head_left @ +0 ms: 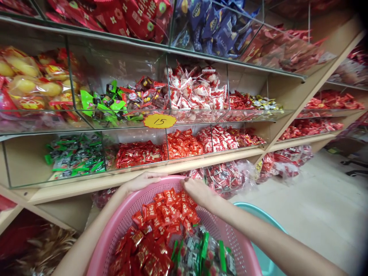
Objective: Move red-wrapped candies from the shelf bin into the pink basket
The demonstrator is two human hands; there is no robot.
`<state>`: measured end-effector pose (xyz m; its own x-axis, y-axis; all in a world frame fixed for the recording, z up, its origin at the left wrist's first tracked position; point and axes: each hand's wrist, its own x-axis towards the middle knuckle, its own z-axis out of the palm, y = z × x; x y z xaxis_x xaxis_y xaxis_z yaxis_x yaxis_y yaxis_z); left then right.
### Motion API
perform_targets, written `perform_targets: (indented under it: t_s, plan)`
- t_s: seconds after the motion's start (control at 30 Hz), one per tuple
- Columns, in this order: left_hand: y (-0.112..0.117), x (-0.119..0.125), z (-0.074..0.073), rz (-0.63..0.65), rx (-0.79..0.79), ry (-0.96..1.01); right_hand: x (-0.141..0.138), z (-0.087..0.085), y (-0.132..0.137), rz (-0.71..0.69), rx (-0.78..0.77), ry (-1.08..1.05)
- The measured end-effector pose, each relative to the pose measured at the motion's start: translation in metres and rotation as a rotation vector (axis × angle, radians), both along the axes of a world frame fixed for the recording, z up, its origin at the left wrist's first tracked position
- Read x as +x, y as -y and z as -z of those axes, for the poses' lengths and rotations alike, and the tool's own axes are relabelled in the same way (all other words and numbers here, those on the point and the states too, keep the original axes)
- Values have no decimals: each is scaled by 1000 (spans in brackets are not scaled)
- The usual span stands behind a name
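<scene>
While my right hand [199, 191] is curled on the far rim of the pink basket [126, 211], bottom centre of the frame, my left hand [143, 181] lies along that rim; whether it grips, I cannot tell. Red candies [169, 210] fill the basket's middle, green packets [198, 253] its lower right. A teal tub [268, 262] stands beside it, lower right.

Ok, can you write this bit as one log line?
pink round perforated plastic basket: holds red-wrapped sweets, green-edged clear packets | left hand: on far rim | right hand: curled on far rim
</scene>
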<state>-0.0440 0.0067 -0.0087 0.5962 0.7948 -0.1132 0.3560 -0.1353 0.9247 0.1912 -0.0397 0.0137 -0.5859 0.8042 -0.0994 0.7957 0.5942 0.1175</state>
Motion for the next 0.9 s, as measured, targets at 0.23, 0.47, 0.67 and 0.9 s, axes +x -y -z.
perform_targets:
  t_s: [0.23, 0.47, 0.67, 0.9]
  plan:
    - [-6, -2, 8, -5, -39, 22, 1, 2, 0, -20, 31, -30]
    - [-1, -1, 4, -7, -57, 35, 12, -13, -12, 8, 60, -248]
    - [-1, 0, 3, -12, -55, 46, 28, -42, -61, 120, 196, -504]
    - [-6, -4, 10, 2, -29, 51, 7, -50, -130, 344, 211, -591]
